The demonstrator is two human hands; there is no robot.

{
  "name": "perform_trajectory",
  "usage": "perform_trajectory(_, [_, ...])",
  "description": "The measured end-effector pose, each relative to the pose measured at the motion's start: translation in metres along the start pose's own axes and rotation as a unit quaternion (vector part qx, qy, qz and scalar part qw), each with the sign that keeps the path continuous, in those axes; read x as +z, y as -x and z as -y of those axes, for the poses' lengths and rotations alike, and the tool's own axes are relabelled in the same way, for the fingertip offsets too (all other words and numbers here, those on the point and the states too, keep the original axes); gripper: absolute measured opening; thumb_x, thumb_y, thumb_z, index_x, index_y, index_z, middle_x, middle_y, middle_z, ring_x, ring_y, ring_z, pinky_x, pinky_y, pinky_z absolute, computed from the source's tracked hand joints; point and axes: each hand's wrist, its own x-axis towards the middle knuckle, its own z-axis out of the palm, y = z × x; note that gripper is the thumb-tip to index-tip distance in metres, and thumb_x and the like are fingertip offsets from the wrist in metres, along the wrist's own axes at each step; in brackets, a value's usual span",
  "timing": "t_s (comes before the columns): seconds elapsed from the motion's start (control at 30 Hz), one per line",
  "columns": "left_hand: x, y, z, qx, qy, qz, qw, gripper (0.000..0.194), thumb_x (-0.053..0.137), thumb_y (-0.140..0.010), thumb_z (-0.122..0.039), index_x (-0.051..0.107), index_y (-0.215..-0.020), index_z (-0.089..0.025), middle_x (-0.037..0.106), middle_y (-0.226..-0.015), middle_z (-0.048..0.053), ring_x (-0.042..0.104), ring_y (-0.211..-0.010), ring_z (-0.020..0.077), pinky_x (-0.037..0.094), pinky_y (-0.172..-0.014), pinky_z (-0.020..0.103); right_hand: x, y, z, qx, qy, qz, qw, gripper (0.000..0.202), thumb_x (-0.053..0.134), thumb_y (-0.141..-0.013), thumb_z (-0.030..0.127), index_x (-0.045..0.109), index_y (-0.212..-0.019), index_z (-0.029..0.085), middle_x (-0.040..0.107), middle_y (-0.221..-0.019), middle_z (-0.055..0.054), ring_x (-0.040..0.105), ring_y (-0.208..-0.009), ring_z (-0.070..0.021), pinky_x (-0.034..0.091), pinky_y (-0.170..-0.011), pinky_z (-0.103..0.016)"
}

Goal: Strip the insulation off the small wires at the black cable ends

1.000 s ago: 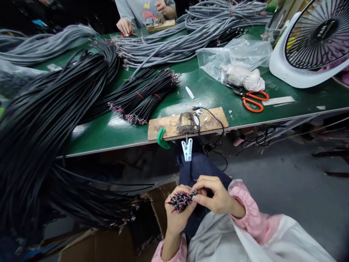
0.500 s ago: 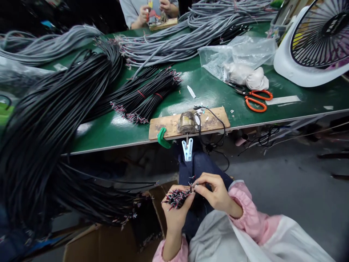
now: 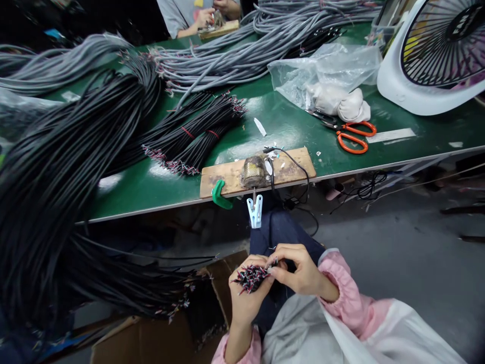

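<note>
My left hand (image 3: 246, 298) is wrapped round a bundle of black cables (image 3: 250, 278), whose stripped ends with red, white and black wires point up at me. Close against it, my right hand (image 3: 297, 270) pinches with thumb and forefinger at the bundle's right side, on what looks like a cable end. The fingertips partly hide it. Both hands are above my lap, below the table edge. Just beyond them, a light blue clothespin (image 3: 254, 211) hangs on the shaft of a small motor (image 3: 253, 171), which is mounted on a wooden board (image 3: 227, 174).
A green clamp (image 3: 221, 195) grips the board at the table edge. Long black cables (image 3: 76, 146) spill off the left side above a cardboard box (image 3: 144, 338). Orange-handled scissors (image 3: 354, 136), a plastic bag (image 3: 303, 76) and a fan (image 3: 397, 86) are on the right. Another person's hands (image 3: 212, 15) work across the table.
My right fingers have closed in on the bundle, and the cable end that stood up between my hands is now lower, among the others. The view has shifted slightly.
</note>
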Motion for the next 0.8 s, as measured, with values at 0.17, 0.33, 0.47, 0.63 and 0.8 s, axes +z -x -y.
perform_trajectory(0.17, [-0.007,0.003,0.01,-0.017,0.002,0.019,1.0,0.006,0.08,-0.08,-0.015,0.077,-0.081,-0.019,0.077,-0.079,0.003,0.073,-0.076,0.0212,0.059,-0.076,0.031,0.0,-0.001,-0.001,0.0,-0.008,-0.001,1.0,0.033,0.066,-0.096,0.042,0.077,-0.086,0.012,0.065,-0.067,-0.005,0.053,-0.056,-0.0135,0.043,-0.053,-0.025])
perform_trajectory(0.33, [-0.009,0.006,0.018,-0.022,0.042,-0.009,0.999,0.01,0.08,-0.08,-0.012,0.074,-0.082,-0.021,0.075,-0.08,0.0,0.072,-0.078,0.0193,0.058,-0.078,0.03,0.001,0.0,-0.002,0.021,-0.016,-0.01,1.0,0.032,0.067,-0.096,0.041,0.078,-0.087,0.013,0.067,-0.069,-0.005,0.053,-0.057,-0.0133,0.044,-0.054,-0.025])
perform_trajectory(0.47, [-0.008,0.006,0.02,-0.016,0.072,-0.033,0.997,0.012,0.079,-0.082,-0.012,0.072,-0.085,-0.022,0.073,-0.082,-0.001,0.07,-0.083,0.0188,0.056,-0.084,0.031,0.002,-0.001,-0.007,0.054,-0.008,-0.035,0.998,0.024,0.068,-0.093,0.034,0.077,-0.086,0.014,0.063,-0.066,-0.003,0.052,-0.055,-0.0131,0.042,-0.053,-0.024])
perform_trajectory(0.63, [-0.008,0.0,0.015,0.023,0.088,-0.018,0.996,0.01,0.077,-0.084,-0.016,0.069,-0.083,-0.021,0.069,-0.08,-0.001,0.067,-0.083,0.0181,0.053,-0.082,0.029,0.001,-0.006,-0.024,0.119,0.012,-0.082,0.989,0.022,0.066,-0.09,0.03,0.067,-0.073,0.015,0.058,-0.062,0.0,0.05,-0.054,-0.0121,0.04,-0.053,-0.023])
perform_trajectory(0.8, [-0.011,-0.002,0.011,-0.008,0.148,0.079,0.986,0.006,0.074,-0.089,-0.021,0.068,-0.091,-0.022,0.069,-0.076,0.0,0.067,-0.075,0.0176,0.054,-0.074,0.029,0.0,-0.01,-0.044,0.177,-0.003,-0.101,0.979,0.028,0.065,-0.087,0.035,0.058,-0.067,0.017,0.054,-0.059,0.002,0.047,-0.053,-0.0111,0.038,-0.052,-0.023])
